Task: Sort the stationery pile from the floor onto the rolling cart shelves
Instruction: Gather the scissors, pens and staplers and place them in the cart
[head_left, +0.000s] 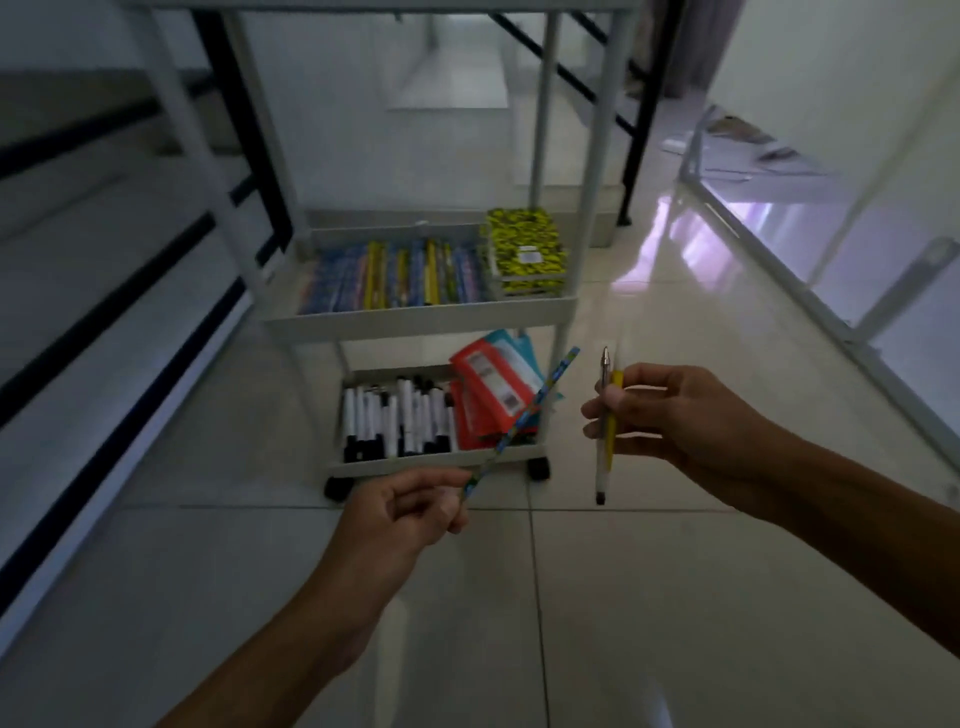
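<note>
1. At the far left, grey steps with black edging run along the side of the tiled floor.
2. The white rolling cart stands ahead on black wheels. Its middle shelf holds a row of blue and yellow pencils, with a stack of yellow-and-black patterned notebooks at the right end.
3. The bottom shelf carries white markers with black caps on its left and red and blue packets leaning on its right.
4. The left hand pinches the lower end of a blue patterned pencil, fingers curled round it; the pencil slants up to the right, crossing in front of the bottom shelf.
5. The right hand grips a pen and a yellow pencil together, both nearly upright, held in the air just right of the cart.
6. At the right, a glass panel in a metal frame borders the floor.
</note>
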